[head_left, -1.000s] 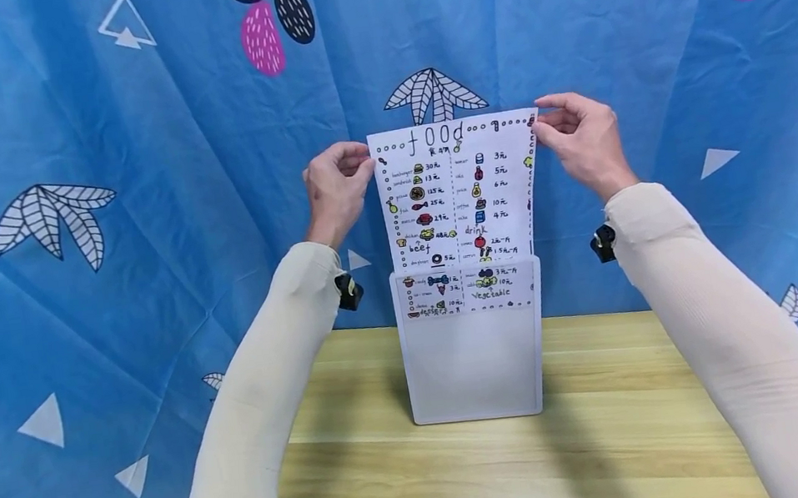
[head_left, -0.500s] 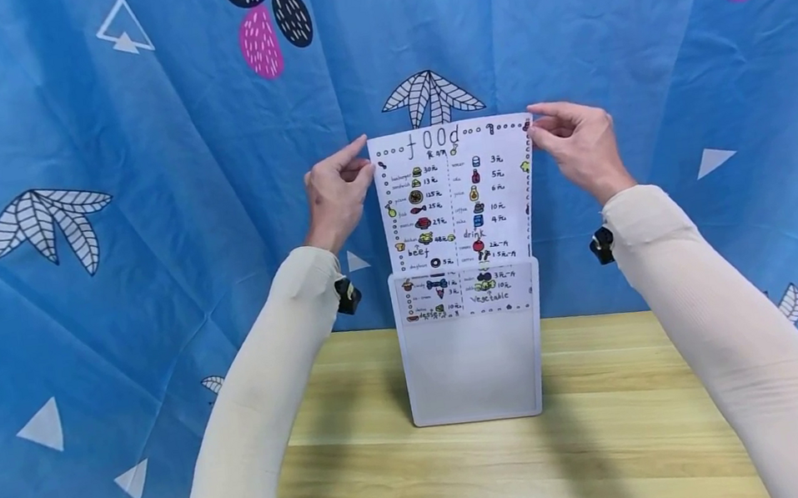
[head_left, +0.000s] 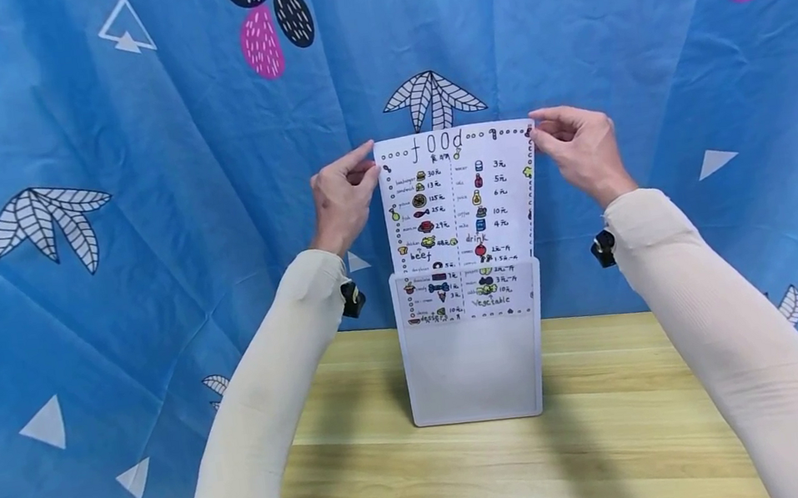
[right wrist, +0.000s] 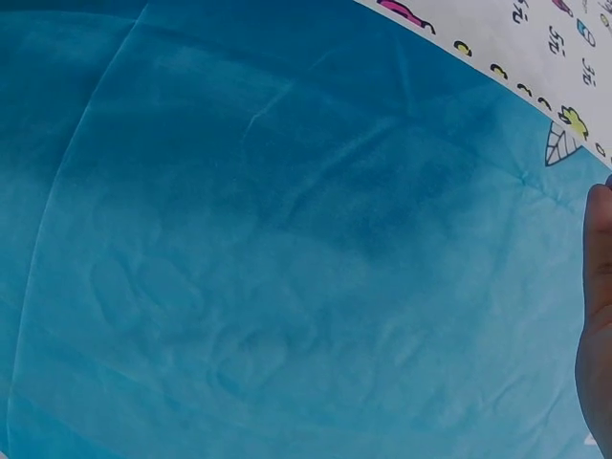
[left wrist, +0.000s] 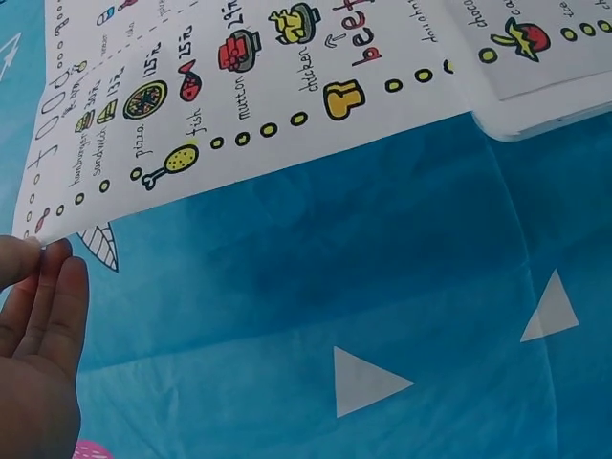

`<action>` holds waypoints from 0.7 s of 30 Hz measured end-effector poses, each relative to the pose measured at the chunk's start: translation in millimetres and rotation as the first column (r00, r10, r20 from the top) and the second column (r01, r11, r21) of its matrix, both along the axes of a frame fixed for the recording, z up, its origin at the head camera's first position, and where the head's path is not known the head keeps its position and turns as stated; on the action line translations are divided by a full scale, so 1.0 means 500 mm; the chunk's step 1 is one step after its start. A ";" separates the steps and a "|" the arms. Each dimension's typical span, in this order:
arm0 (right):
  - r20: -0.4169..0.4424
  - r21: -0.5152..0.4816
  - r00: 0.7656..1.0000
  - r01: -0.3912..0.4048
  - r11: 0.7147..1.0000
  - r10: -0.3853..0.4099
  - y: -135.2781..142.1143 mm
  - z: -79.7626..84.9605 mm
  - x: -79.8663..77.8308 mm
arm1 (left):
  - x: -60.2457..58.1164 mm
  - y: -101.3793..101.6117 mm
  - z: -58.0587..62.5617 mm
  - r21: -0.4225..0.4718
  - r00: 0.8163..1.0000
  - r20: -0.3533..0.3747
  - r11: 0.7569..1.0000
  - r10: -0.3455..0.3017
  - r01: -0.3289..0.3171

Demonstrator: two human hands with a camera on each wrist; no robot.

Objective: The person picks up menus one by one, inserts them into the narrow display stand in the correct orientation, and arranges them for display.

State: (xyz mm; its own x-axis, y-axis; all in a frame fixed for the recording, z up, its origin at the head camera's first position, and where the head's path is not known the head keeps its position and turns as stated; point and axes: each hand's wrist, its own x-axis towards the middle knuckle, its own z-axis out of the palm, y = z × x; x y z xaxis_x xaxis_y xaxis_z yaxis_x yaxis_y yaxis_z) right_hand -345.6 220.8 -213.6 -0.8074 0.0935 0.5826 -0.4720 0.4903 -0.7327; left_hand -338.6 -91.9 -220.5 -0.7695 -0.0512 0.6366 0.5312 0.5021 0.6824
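Observation:
A paper menu (head_left: pixel 453 200) headed "food", with small coloured drawings and prices, stands upright in the head view. Its lower part sits inside a clear, pale-edged sleeve (head_left: pixel 471 370) that stands on the table. My left hand (head_left: pixel 343 199) pinches the menu's upper left corner between thumb and fingers; the left wrist view shows that hand (left wrist: pixel 43 335) at the corner as well. At the upper right corner my right hand (head_left: pixel 583 149) pinches the sheet. Only a sliver of the right hand (right wrist: pixel 598 306) enters the right wrist view, beside the menu's edge (right wrist: pixel 535 57).
A wooden table (head_left: pixel 616 405) carries the sleeve near its back edge. Right behind hangs a blue curtain (head_left: pixel 198 99) with leaf, triangle and drop prints, which also closes off the left and right sides.
The menu has slid slightly lower into the sleeve, and both hands have come down with it. The left hand has shifted a little to the right. The sleeve stays in place.

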 end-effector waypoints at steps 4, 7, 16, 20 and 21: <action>-0.014 0.000 1.000 -0.009 1.000 0.009 -0.001 -0.003 -0.001 | 0.000 -0.001 -0.002 0.001 1.000 -0.007 1.000 0.001 -0.001; -0.029 -0.002 0.999 -0.016 1.000 0.016 -0.002 -0.004 -0.003 | 0.000 -0.003 -0.002 0.004 1.000 -0.014 1.000 0.003 -0.003; -0.025 0.015 1.000 -0.013 1.000 0.014 -0.005 -0.006 -0.003 | -0.002 -0.006 -0.010 0.016 1.000 -0.008 1.000 0.000 0.000; -0.020 0.019 1.000 -0.014 1.000 0.015 -0.005 -0.009 -0.003 | -0.002 -0.010 -0.015 0.011 1.000 -0.007 1.000 -0.002 0.002; -0.020 0.021 1.000 -0.014 1.000 0.014 -0.005 -0.010 -0.003 | -0.002 -0.010 -0.016 0.010 1.000 -0.006 1.000 -0.003 0.003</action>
State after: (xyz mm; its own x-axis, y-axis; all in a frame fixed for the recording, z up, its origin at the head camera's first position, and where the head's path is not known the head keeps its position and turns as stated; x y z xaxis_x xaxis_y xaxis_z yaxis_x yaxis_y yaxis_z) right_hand -347.0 218.1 -218.7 -0.7969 0.0701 0.6000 -0.4930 0.4985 -0.7131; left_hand -339.5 -97.1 -228.4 -0.7657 -0.0548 0.6409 0.5372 0.4936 0.6840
